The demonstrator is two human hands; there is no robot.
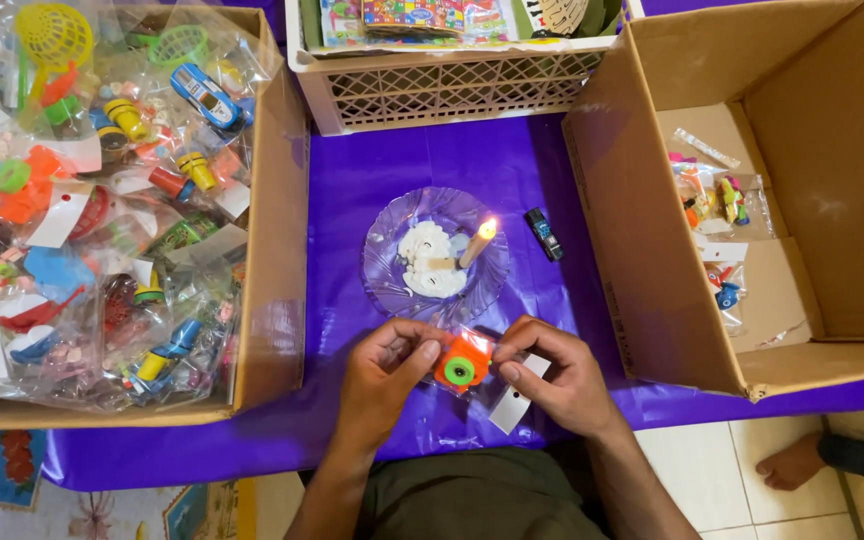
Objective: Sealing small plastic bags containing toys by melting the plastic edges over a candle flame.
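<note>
Both hands meet low over the purple cloth (372,170): the left hand (384,372) and right hand (557,375) pinch a clear packet (472,372) between thumbs and fingertips, an orange toy (462,362) with a green centre sealed inside and a white tag (510,405) hanging from it. Just beyond sits a clear dish (387,280) holding white wax and a lit candle (477,243) leaning right; a small dark lighter (544,234) lies beside it. At left, a cardboard box (277,240) brims with bagged plastic toys — cars, whistles, baskets. At right, a second box (642,240) holds only a few packets on its floor. A white lattice crate (442,88) at the top carries printed sheets
</note>
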